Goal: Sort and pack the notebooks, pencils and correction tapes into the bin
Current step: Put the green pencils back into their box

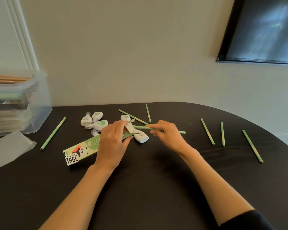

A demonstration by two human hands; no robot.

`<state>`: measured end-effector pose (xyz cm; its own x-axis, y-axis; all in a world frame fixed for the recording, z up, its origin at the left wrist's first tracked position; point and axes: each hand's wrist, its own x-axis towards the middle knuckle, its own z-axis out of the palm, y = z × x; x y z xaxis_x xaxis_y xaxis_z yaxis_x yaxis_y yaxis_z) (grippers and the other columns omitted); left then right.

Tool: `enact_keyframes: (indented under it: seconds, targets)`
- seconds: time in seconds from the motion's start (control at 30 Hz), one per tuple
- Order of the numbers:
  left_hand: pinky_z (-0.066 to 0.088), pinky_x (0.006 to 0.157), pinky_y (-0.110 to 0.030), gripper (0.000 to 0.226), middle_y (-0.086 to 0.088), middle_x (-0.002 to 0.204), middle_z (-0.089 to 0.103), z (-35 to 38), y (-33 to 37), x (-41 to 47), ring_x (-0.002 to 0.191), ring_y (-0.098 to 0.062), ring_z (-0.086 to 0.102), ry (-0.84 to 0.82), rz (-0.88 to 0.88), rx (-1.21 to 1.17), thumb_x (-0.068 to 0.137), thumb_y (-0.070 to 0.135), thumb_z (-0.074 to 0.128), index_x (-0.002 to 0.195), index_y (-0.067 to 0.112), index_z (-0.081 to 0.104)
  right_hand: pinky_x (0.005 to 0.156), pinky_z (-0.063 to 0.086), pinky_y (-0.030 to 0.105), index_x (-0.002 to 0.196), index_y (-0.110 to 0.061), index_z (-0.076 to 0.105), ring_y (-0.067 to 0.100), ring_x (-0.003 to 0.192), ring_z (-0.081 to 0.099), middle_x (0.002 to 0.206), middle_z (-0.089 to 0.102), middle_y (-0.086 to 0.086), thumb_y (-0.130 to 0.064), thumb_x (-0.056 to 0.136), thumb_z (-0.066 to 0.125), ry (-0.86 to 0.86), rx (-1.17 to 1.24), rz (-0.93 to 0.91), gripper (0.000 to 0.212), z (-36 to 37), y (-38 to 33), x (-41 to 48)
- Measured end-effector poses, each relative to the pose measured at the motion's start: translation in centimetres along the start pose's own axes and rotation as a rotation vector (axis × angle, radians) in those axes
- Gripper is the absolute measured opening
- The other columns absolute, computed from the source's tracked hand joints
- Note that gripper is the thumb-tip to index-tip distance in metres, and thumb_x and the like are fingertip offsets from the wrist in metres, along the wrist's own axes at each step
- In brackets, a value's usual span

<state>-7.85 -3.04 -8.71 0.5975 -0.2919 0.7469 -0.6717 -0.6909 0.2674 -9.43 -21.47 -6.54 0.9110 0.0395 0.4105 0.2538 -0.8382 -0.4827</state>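
Nearest, two bare forearms reach out over a dark table (pixel 148 180), with a black sleeve (pixel 249 219) at the right elbow. The left hand (pixel 113 143) curls its fingers round the open end of a green panda-print box (pixel 80 150), which lies flat on the table and angles toward the near left. The right hand (pixel 166 135) pinches a green pencil (pixel 140 127) between thumb and fingertips. The pencil lies nearly level, one end pointing at the box's mouth and the other sticking out past the hand to the right.

Between the hands, just beyond the box's open end, lies a white correction tape (pixel 141 138), and a second tape (pixel 125 117) shows behind the left fingers. A cluster of four more tapes (pixel 96 122) sits just left of that, close together.

Loose pencils are scattered on the table: one (pixel 53 133) well to the left, three (pixel 222 134) well apart to the right, and two (pixel 148 113) near the far edge behind the hands.

At the near left lies a translucent sheet (pixel 7 146). Beyond it, at the table's far left, stands the clear plastic bin (pixel 38 103) with notebooks (pixel 7 79) stacked inside. Behind everything is a pale wall, with a dark framed screen (pixel 264 30) at upper right.
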Motion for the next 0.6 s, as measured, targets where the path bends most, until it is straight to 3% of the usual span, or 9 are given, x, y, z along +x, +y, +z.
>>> enact_keyframes:
  seconds: [0.1,0.17,0.23,0.33,0.4,0.47,0.53,0.6]
  targets:
    - [0.049,0.076,-0.042,0.051,-0.013,0.094,0.067,-0.5,0.0,-0.4,0.085,-0.032,0.065,-0.024,0.082,0.038,0.055,0.007,0.087,0.100,0.001,0.064,0.079,0.034,0.031,0.116,-0.029,0.065,0.021,0.076,0.047,0.082,0.060,0.005,-0.012,0.093,0.051,0.006,-0.276,-0.153,0.031,1.0,-1.3,0.0]
    - [0.050,0.075,-0.042,0.052,-0.012,0.090,0.067,-0.8,0.0,-0.7,0.082,-0.031,0.065,-0.035,0.119,0.064,0.051,0.009,0.089,0.097,0.002,0.065,0.075,0.034,0.031,0.100,-0.020,0.072,0.020,0.065,0.044,0.067,0.055,0.001,-0.003,0.084,0.063,0.067,-0.436,-0.312,0.025,1.3,-2.7,0.1]
    - [0.050,0.077,-0.043,0.053,-0.013,0.091,0.067,-1.3,-0.2,-1.0,0.083,-0.032,0.065,-0.038,0.107,0.062,0.052,0.008,0.089,0.098,0.002,0.065,0.074,0.041,0.031,0.077,-0.010,0.071,0.021,0.054,0.051,0.057,0.056,0.000,0.005,0.065,0.077,0.229,-0.488,-0.428,0.021,1.8,-3.7,0.3]
    - [0.049,0.080,-0.044,0.051,-0.014,0.095,0.067,-1.8,-0.4,-1.3,0.089,-0.033,0.064,-0.035,0.059,0.018,0.056,0.009,0.087,0.101,0.001,0.064,0.091,0.045,0.037,0.071,-0.009,0.065,0.020,0.055,0.059,0.059,0.060,0.000,-0.001,0.056,0.081,0.431,-0.565,-0.406,0.024,2.4,-4.7,0.5]
    - [0.049,0.080,-0.043,0.050,-0.013,0.097,0.066,-2.0,-0.2,-1.5,0.091,-0.032,0.064,-0.037,0.056,0.003,0.058,0.010,0.086,0.102,0.002,0.063,0.096,0.042,0.050,0.080,-0.007,0.066,0.024,0.064,0.062,0.066,0.062,0.004,-0.013,0.056,0.083,0.514,-0.586,-0.249,0.031,2.4,-5.0,0.6]
    - [0.049,0.079,-0.042,0.049,-0.013,0.097,0.066,-2.2,-0.2,-1.7,0.091,-0.032,0.064,-0.042,0.053,-0.004,0.060,0.010,0.085,0.103,0.002,0.063,0.100,0.032,0.060,0.098,-0.004,0.065,0.033,0.085,0.062,0.085,0.063,0.012,-0.028,0.058,0.083,0.514,-0.546,-0.072,0.050,2.4,-5.3,0.8]
    - [0.049,0.080,-0.042,0.049,-0.013,0.098,0.066,-2.2,-0.1,-1.8,0.092,-0.031,0.063,-0.042,0.041,-0.011,0.061,0.011,0.085,0.104,0.002,0.063,0.106,0.020,0.060,0.119,-0.007,0.057,0.037,0.112,0.050,0.110,0.057,0.015,-0.038,0.066,0.077,0.428,-0.487,0.063,0.064,2.6,-5.2,0.8]
    - [0.048,0.082,-0.042,0.049,-0.013,0.099,0.065,-2.4,-0.2,-1.8,0.094,-0.031,0.063,-0.037,0.016,-0.026,0.062,0.011,0.084,0.106,0.002,0.063,0.109,0.022,0.048,0.131,-0.013,0.045,0.030,0.119,0.041,0.122,0.047,0.012,-0.035,0.074,0.071,0.300,-0.328,0.113,0.066,3.1,-5.2,0.7]
